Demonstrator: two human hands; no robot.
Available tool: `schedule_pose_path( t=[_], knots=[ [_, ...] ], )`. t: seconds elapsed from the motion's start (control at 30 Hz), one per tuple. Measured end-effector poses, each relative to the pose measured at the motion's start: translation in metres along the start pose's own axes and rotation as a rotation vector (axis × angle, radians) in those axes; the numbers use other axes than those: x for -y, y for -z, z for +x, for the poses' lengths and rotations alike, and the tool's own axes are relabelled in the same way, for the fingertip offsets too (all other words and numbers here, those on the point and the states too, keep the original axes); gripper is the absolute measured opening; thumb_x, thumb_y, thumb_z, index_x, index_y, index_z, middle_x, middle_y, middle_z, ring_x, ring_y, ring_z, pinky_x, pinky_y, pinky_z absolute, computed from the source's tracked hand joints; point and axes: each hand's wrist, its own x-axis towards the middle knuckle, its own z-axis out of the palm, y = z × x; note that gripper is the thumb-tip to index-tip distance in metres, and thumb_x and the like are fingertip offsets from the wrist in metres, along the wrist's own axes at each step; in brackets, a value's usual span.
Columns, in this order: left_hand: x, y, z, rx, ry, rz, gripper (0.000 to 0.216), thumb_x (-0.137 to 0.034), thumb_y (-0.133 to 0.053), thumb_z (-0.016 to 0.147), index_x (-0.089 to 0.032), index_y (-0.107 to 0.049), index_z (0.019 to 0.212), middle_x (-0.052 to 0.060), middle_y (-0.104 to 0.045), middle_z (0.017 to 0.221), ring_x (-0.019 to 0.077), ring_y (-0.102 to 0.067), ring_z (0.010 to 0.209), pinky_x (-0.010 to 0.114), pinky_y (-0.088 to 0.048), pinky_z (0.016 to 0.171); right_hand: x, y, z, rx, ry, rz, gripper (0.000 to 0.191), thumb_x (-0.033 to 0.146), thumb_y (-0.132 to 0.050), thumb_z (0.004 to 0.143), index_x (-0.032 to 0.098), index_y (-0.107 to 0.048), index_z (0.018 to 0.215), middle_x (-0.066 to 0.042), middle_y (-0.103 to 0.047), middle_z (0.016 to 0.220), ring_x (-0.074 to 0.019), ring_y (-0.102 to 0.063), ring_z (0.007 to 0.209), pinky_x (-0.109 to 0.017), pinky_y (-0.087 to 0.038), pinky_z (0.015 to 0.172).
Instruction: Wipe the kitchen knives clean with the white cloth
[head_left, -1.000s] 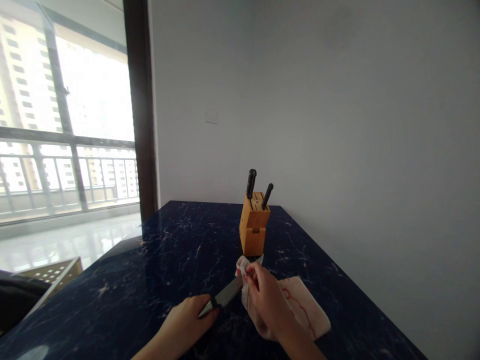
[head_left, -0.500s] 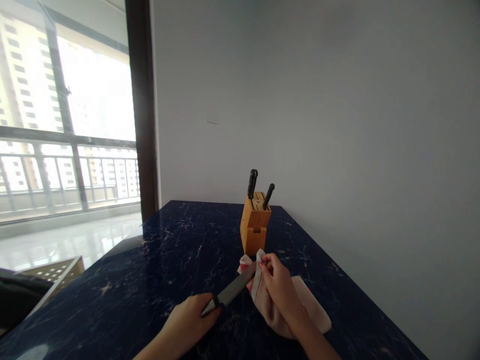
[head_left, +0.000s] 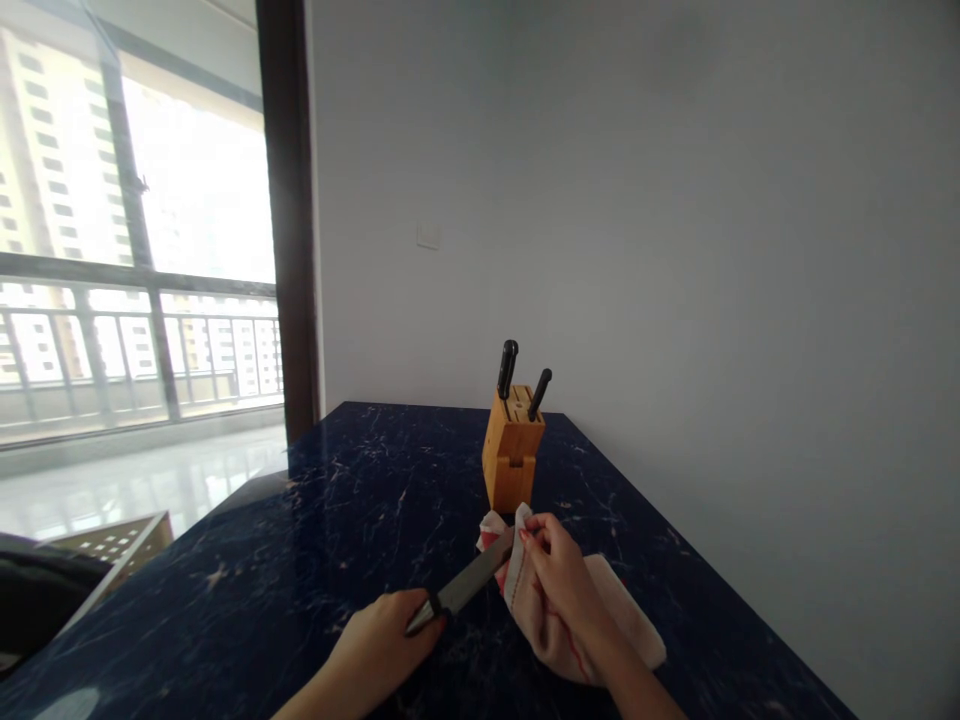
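Grips a knife [head_left: 471, 582] by its handle with the left hand [head_left: 382, 642], low over the near table [head_left: 300, 540], blade slanting up toward the far right. Pinches a white, red-marked cloth [head_left: 628, 628] around the blade's far end with the right hand [head_left: 561, 582]. Lets the cloth's remainder lie on the table, just near of a wooden knife block [head_left: 513, 452].
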Motion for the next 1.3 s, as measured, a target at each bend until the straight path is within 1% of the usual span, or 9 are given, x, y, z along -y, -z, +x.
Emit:
schedule_pose_path(
  t=[0.13,0.4,0.6,0.77,0.87,0.93,1.0,1.17,1.3],
  knots=[
    [0.001,0.0,0.0,0.007,0.006,-0.015,0.024,-0.037,-0.042,0.079,-0.023,-0.06,0.072,-0.001,-0.065,0.069,0.0145,-0.06,0.064,0.02,-0.032,0.054,0.002,-0.012,-0.008,0.095,0.104,-0.114,0.009,0.023,-0.043,0.078,0.022,-0.052,0.077,0.0,-0.061,0.075,-0.015,-0.058,0.072,-0.025,-0.041,0.067],
    [0.001,0.001,-0.001,0.0,-0.01,-0.029,0.023,-0.037,-0.043,0.079,-0.023,-0.059,0.071,-0.002,-0.064,0.068,0.0141,-0.059,0.063,0.019,-0.031,0.053,0.004,0.0,-0.004,-0.02,0.091,-0.142,0.011,0.026,-0.039,0.081,0.023,-0.049,0.078,-0.001,-0.06,0.075,-0.0156,-0.057,0.072,-0.026,-0.042,0.067],
    [0.0,0.001,0.0,-0.009,0.017,-0.021,0.025,-0.039,-0.043,0.079,-0.022,-0.057,0.068,-0.002,-0.064,0.067,0.0133,-0.059,0.063,0.018,-0.03,0.051,0.008,-0.014,-0.017,0.139,0.147,-0.34,0.015,0.019,-0.041,0.08,0.023,-0.053,0.087,-0.001,-0.062,0.084,-0.0148,-0.057,0.077,-0.024,-0.038,0.07],
    [0.005,-0.001,0.002,-0.014,0.01,-0.044,0.025,-0.041,-0.042,0.079,-0.023,-0.057,0.068,-0.003,-0.063,0.066,0.0131,-0.059,0.061,0.019,-0.029,0.05,0.012,-0.015,-0.018,0.069,0.104,-0.429,0.016,0.02,-0.039,0.082,0.022,-0.054,0.087,-0.003,-0.061,0.084,-0.0161,-0.057,0.08,-0.024,-0.037,0.07],
    [0.006,-0.002,0.003,-0.013,0.012,-0.041,0.026,-0.041,-0.043,0.079,-0.023,-0.057,0.068,-0.003,-0.063,0.065,0.0134,-0.059,0.06,0.019,-0.029,0.049,0.021,-0.015,-0.023,0.142,0.141,-0.425,0.014,0.019,-0.041,0.08,0.022,-0.054,0.085,-0.002,-0.061,0.085,-0.0158,-0.056,0.08,-0.024,-0.037,0.069],
    [0.006,-0.002,0.003,-0.016,0.008,-0.039,0.027,-0.042,-0.043,0.079,-0.022,-0.057,0.067,-0.002,-0.064,0.065,0.0138,-0.059,0.061,0.019,-0.029,0.05,0.027,-0.017,-0.029,0.228,0.23,-0.416,0.013,0.017,-0.043,0.079,0.023,-0.054,0.083,-0.001,-0.061,0.087,-0.0161,-0.055,0.085,-0.024,-0.036,0.073],
    [0.005,-0.001,0.003,-0.017,-0.004,-0.049,0.027,-0.042,-0.042,0.079,-0.022,-0.056,0.067,-0.002,-0.064,0.066,0.0139,-0.059,0.061,0.019,-0.029,0.05,0.031,-0.019,-0.032,0.258,0.295,-0.422,0.014,0.015,-0.044,0.079,0.024,-0.054,0.083,-0.001,-0.061,0.089,-0.0168,-0.054,0.09,-0.025,-0.035,0.076],
    [0.004,-0.001,0.002,-0.008,0.001,-0.048,0.026,-0.041,-0.042,0.079,-0.022,-0.057,0.068,-0.002,-0.064,0.066,0.0137,-0.059,0.061,0.019,-0.029,0.05,0.031,-0.022,-0.029,0.153,0.142,-0.528,0.016,0.015,-0.041,0.08,0.021,-0.054,0.084,-0.004,-0.061,0.085,-0.0181,-0.056,0.079,-0.027,-0.036,0.069],
    [0.004,-0.003,0.0,-0.013,-0.01,-0.021,0.025,-0.04,-0.043,0.078,-0.022,-0.057,0.067,-0.002,-0.065,0.067,0.0144,-0.059,0.062,0.019,-0.029,0.05,0.039,-0.023,-0.034,0.231,0.232,-0.485,0.013,0.014,-0.046,0.078,0.023,-0.055,0.082,-0.001,-0.061,0.087,-0.0171,-0.055,0.085,-0.025,-0.035,0.072]
  ],
)
